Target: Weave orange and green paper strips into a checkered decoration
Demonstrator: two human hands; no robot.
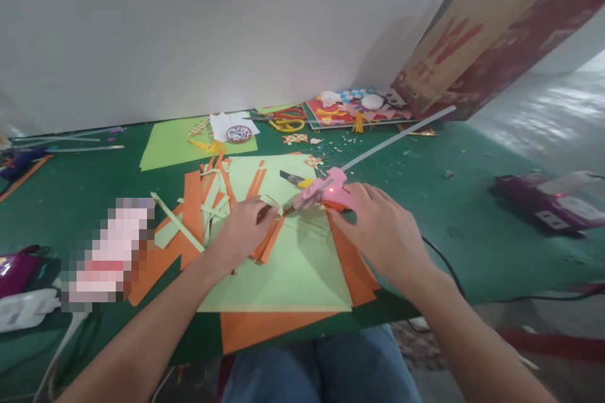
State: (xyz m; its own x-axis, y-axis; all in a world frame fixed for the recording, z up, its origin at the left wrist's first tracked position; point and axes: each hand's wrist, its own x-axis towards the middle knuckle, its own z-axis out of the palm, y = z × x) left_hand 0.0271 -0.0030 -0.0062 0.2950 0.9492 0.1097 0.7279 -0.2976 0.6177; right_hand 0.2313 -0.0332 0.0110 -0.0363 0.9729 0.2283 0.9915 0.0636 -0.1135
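My right hand (378,223) is wrapped round the handle of a pink glue gun (321,190), whose small red light is lit. A long translucent glue stick (401,137) sticks out of its back end. The nozzle points left, close to my left hand (248,223), which pinches a small pale green paper strip (271,203) between thumb and fingers. Under both hands lies a pale green sheet (283,286), with orange strips (270,240) on it. A utility knife (295,179) with a yellow part rests behind the glue gun.
Loose orange and green strips (193,201) lie left. Behind are yellow-handled scissors (288,124), a round patterned piece (239,133) and a red board (321,114) with crafts. A paper bag (477,38) leans back right; purple power strips (543,201) and a blurred-out phone-like object (111,252) flank me.
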